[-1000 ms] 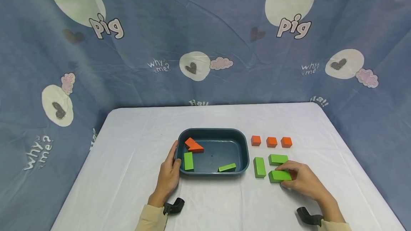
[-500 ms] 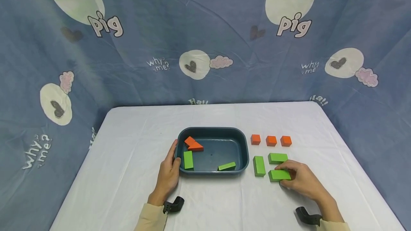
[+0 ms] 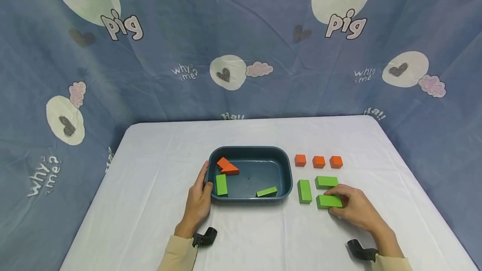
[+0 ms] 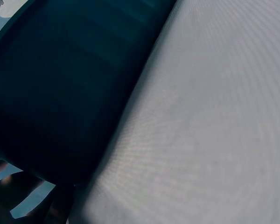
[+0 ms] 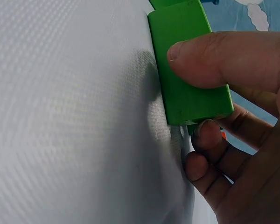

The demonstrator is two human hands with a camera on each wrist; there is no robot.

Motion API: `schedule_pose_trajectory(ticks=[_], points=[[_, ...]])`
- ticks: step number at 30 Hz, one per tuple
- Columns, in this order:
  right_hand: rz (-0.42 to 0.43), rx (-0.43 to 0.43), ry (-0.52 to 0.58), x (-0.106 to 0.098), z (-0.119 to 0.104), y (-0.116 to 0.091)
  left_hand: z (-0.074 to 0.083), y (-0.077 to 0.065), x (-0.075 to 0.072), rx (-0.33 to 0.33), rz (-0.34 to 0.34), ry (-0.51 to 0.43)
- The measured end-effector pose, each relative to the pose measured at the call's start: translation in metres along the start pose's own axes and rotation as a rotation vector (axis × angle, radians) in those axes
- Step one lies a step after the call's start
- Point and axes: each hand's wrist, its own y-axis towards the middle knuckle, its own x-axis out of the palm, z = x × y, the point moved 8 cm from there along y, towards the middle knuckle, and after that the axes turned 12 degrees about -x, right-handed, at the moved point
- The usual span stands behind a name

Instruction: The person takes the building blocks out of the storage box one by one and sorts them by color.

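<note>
My left hand [image 3: 198,200] rests along the outer left end of a dark blue rectangular tray [image 3: 260,175], its fingers stretched along the wall. In the left wrist view the tray's side [image 4: 70,93] fills the left part, with fingers partly seen at its end. Right of the tray, my right hand [image 3: 357,208] pinches a green rectangular block [image 3: 326,202] lying on the table. The right wrist view shows the thumb pressed on this block's face [image 5: 191,100]; the fingertips on its far side are mostly hidden.
Inside the tray lie orange pieces [image 3: 230,169], an upright-set green block [image 3: 221,185] and another green block [image 3: 266,192]. Two more green blocks [image 3: 304,191] and a row of three orange cubes [image 3: 318,162] stand on the white-covered table [image 3: 150,187]. A patterned blue cloth [image 3: 158,95] hangs behind.
The whole head view has shifted slightly, so everything sits a little higher. Both hands, the tray and the blocks otherwise keep their places.
</note>
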Motion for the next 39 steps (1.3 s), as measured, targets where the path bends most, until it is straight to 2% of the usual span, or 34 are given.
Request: schedule_pose_trajectory(ticks=[6,10,17,23,31,39], points=[[-0.036,0.024,-0.002,-0.001,0.0,0.002,0.002,0.001,-0.003,0.019,0.008,0.007],[-0.037,0.046,-0.004,-0.01,-0.002,0.001,0.003,0.002,-0.004,0.027,-0.005,0.001],[0.026,-0.083,-0.044,-0.031,-0.017,0.016,0.0,0.003,-0.005,0.027,-0.013,-0.016],[0.044,-0.173,-0.027,-0.039,-0.031,0.038,0.0,0.002,-0.004,0.03,-0.009,-0.013],[0.018,-0.293,0.035,-0.033,-0.049,0.073,-0.001,0.0,-0.005,0.041,0.01,-0.011],[-0.007,-0.335,0.073,-0.025,-0.069,0.1,-0.002,0.0,-0.006,0.045,0.022,-0.013]])
